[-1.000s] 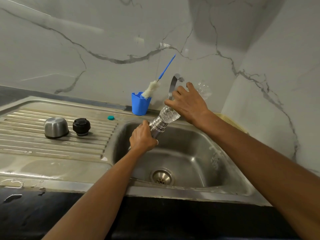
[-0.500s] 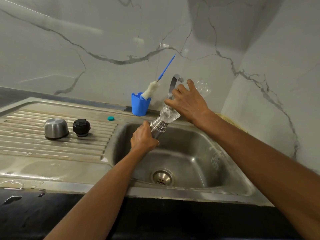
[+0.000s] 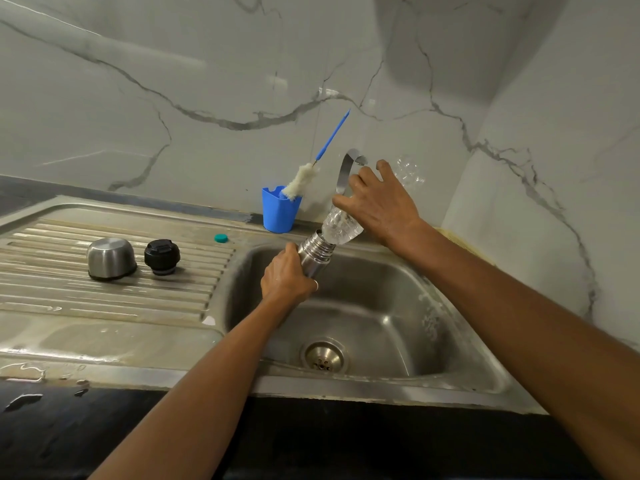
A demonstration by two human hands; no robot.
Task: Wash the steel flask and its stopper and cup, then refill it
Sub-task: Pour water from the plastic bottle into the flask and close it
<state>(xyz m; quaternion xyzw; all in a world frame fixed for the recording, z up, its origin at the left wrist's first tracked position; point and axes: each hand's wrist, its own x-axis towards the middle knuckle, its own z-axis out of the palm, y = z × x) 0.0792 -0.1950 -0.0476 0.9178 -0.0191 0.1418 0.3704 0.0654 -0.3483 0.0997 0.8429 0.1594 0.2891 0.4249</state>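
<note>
**Flask held over sink basin, clear bottle upended at its mouth**

The left hand point(image 3: 285, 277) is wrapped around the body of the steel flask point(image 3: 313, 252), holding it tilted above the sink point(image 3: 381, 299), toward the basin's rear left corner. The right hand point(image 3: 379, 202) is clasped round a clear plastic bottle point(image 3: 341, 227), inverted, with its neck meeting the flask's open mouth; the bottle's base projects beyond the fingers toward the wall. Left of the sink, on the ribbed drainboard point(image 3: 104, 296), the steel cup point(image 3: 110, 258) sits upside down, with the black stopper point(image 3: 162, 254) just beside it, apart. A small teal cap point(image 3: 221, 238) lies near the basin's rear left edge. Behind the sink stands a blue holder point(image 3: 278, 213) containing a bottle brush point(image 3: 313, 166). The tap spout point(image 3: 346, 171) rises behind the right hand.
</note>
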